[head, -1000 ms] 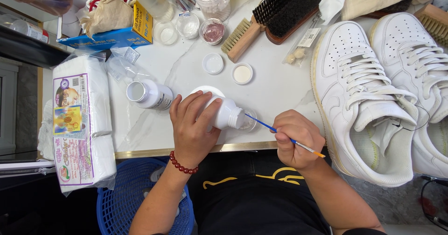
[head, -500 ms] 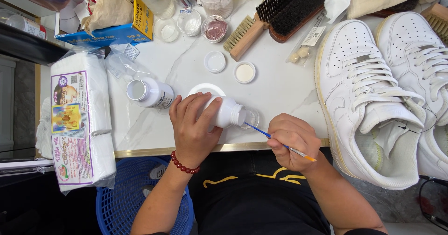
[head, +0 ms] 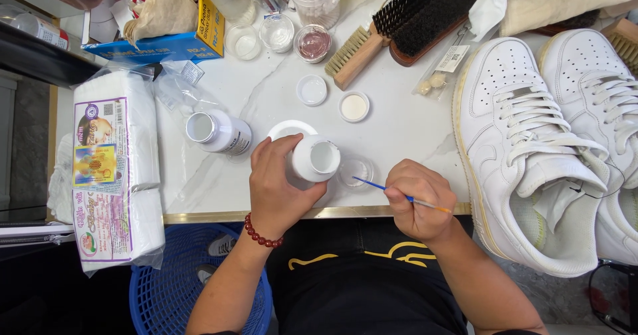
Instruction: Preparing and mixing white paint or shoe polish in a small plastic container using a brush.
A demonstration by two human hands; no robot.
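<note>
Gripping a small white plastic bottle (head: 314, 157) tipped on its side, the left hand (head: 282, 185) wrapped its fingers around the body, open mouth turned toward a small clear cup (head: 356, 172) just beside it on the white marble-look tabletop (head: 399, 129). Right hand (head: 415, 199) pinched a thin blue-handled paintbrush (head: 392, 192) in a tight pencil hold, tip over the clear cup. Whether the bristles touched the cup, cannot tell.

Head view only. Step in hand looked like getting white liquid from the bottle into the cup for the brush; whether liquid was flowing, cannot tell. Next move would likely call for a steady tilt on the bottle and a short dip of the brush tip.

A second white bottle, uncapped (head: 216, 131), lay left of the hand, a round white lid (head: 290, 129) just far of it. Two small white caps (head: 353, 106) sat farther in. A pair of white leather sneakers (head: 525, 155) filled the right side, the near one hanging over the table edge. A wrapped pack of white cotton pads (head: 109, 169) lay along the left edge. Wooden brushes (head: 412, 22) and small jars (head: 312, 42) crowded the far side.

Both hands worked close to the gold-trimmed near edge (head: 212, 217). Open room was the bare patch between caps and sneaker; a blue plastic basket (head: 166, 288) sat below.
</note>
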